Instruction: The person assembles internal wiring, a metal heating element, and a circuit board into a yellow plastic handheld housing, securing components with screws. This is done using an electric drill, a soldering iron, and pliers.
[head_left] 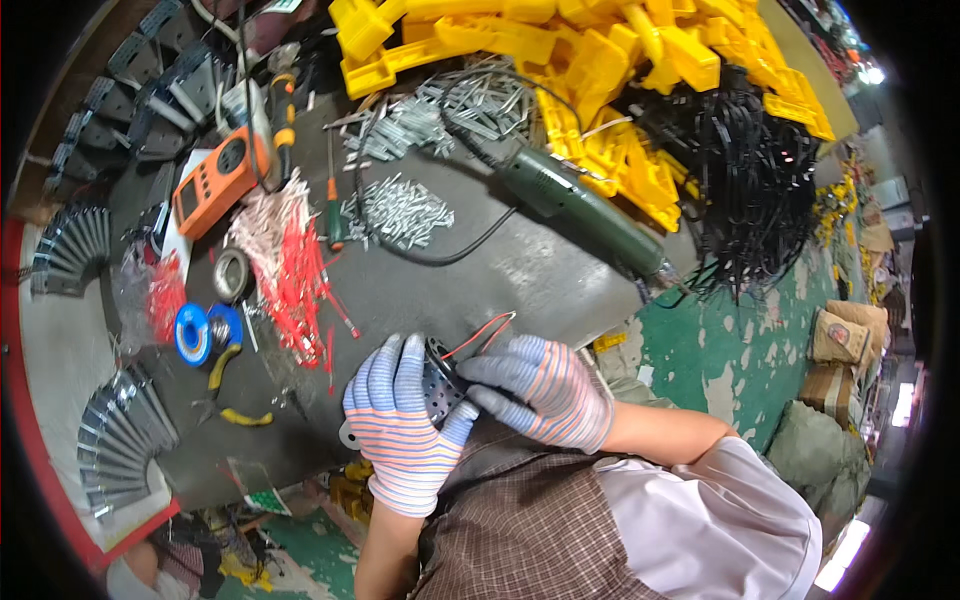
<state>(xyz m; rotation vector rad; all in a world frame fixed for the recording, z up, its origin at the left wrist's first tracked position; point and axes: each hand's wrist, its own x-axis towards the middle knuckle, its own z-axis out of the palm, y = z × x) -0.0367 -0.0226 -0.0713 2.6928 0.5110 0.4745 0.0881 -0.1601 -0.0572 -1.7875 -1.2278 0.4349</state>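
My left hand, in a striped knit glove, has its fingers clamped round a black perforated part, which I hold on the near side of the dark green electric screwdriver, to its left. My right hand is gloved the same way; its fingers are bunched against the part's edge, and I cannot tell whether they pinch the part or its wire. A red wire rises from the part in a small loop.

The electric screwdriver lies slantwise on the dark grey counter, whose top is rubbed pale just on the near side of it. Beyond it are heaped yellow plastic housings; to its right, a tangle of black cables. Left of it lie small metal pins, then a hand screwdriver, red-and-white wires and an orange meter-like device. Yellow-handled pliers and a blue reel lie left of it and nearer me. Farthest left of it, fanned dark metal brackets stand on a pale, red-edged surface.

Right of the electric screwdriver, past the counter, stretches a green floor, its paint worn away in patches, with brown cartons and a bulky grey-green sack.
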